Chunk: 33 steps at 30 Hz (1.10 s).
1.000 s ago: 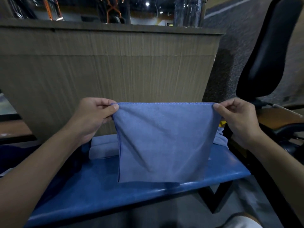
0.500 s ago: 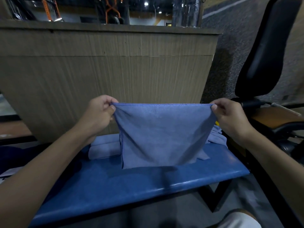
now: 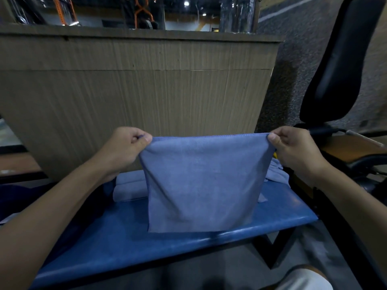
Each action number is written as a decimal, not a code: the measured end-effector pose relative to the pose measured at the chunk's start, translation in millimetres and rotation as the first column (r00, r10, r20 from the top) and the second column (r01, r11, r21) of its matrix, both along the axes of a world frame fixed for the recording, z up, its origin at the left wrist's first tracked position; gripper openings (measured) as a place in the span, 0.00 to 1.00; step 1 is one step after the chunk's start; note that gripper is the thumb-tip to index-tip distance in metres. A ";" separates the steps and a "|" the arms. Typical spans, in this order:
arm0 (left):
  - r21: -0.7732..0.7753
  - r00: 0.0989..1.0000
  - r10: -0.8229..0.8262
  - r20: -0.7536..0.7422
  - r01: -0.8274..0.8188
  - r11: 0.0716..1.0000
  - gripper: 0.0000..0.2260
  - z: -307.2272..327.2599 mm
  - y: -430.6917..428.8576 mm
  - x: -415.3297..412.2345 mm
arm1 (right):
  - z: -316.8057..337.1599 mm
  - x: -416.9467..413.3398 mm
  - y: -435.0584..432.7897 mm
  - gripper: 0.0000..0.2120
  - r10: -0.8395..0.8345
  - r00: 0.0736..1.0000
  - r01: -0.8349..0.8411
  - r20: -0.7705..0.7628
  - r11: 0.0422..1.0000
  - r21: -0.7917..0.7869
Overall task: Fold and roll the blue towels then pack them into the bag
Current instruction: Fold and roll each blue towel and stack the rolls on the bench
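Note:
A blue towel hangs stretched between my hands above the blue bench. My left hand pinches its top left corner and my right hand pinches its top right corner. The towel's lower edge hangs near the bench's front edge. Behind it on the left lie rolled pale blue towels. A loose heap of blue towels shows behind the right side. No bag is clearly visible; the dark area at the far left is too dim to tell.
A tall wooden counter panel stands close behind the bench. A black office chair is at the right, beside a brown surface. Grey floor lies below the bench's front edge.
The towel's lower edge swung back toward the bench, then forward and down again. Both hands stayed near the same height, keeping their pinch on the corners.

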State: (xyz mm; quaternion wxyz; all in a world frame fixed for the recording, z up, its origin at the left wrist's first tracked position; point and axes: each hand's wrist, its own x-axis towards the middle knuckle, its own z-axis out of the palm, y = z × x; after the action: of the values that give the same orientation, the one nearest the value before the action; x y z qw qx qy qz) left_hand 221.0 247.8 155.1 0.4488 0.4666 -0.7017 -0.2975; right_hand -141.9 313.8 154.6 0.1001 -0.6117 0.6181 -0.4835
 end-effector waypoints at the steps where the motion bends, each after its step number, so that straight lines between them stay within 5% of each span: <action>1: -0.033 0.999 0.024 0.039 -0.022 0.999 0.07 -0.1 -1.6 0.9 | -0.3 -0.3 0.1 0.08 0.000 0.999 0.000 0.036 1.000 0.004; 6: -0.141 0.987 0.071 0.142 -0.051 0.989 0.12 -4.4 -2.2 0.5 | -0.4 1.7 5.9 0.07 0.072 0.973 -0.078 0.221 0.997 0.015; 12: -0.035 0.983 0.043 0.178 -0.037 0.999 0.05 -12.1 0.8 6.5 | -11.1 -6.6 10.9 0.11 0.074 0.984 -0.088 0.164 0.993 0.083; 14: 0.174 0.999 -0.041 -0.005 0.042 0.984 0.03 -8.9 6.5 4.3 | -15.4 -8.6 10.2 0.11 0.063 0.984 -0.087 0.169 0.986 0.143; 17: 0.492 0.939 -0.077 -0.336 0.245 0.835 0.05 -4.1 6.5 3.5 | -16.9 -9.2 8.5 0.11 0.066 0.974 -0.110 0.215 0.973 0.202; 21: 0.622 0.916 0.004 -0.402 0.269 0.736 0.05 -14.5 -4.6 0.8 | -18.2 -7.9 1.5 0.09 0.088 0.936 -0.181 0.342 0.951 0.250; 27: 0.579 0.889 0.105 -0.446 0.198 0.791 0.04 -16.5 -31.6 -6.6 | -25.5 -0.5 -28.8 0.06 0.104 0.930 -0.182 0.352 0.963 0.197; 33: 0.277 0.898 0.010 -0.440 0.125 0.953 0.06 -5.6 -36.7 -4.5 | -14.6 6.5 -39.7 0.07 0.157 0.923 -0.174 0.351 0.985 0.017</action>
State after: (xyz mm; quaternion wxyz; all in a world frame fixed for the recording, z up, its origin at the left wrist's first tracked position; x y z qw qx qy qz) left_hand 216.5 211.1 149.5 0.5094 0.4292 -0.5440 -0.5102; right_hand -135.4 274.0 140.0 0.2630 -0.5638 0.5481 -0.5591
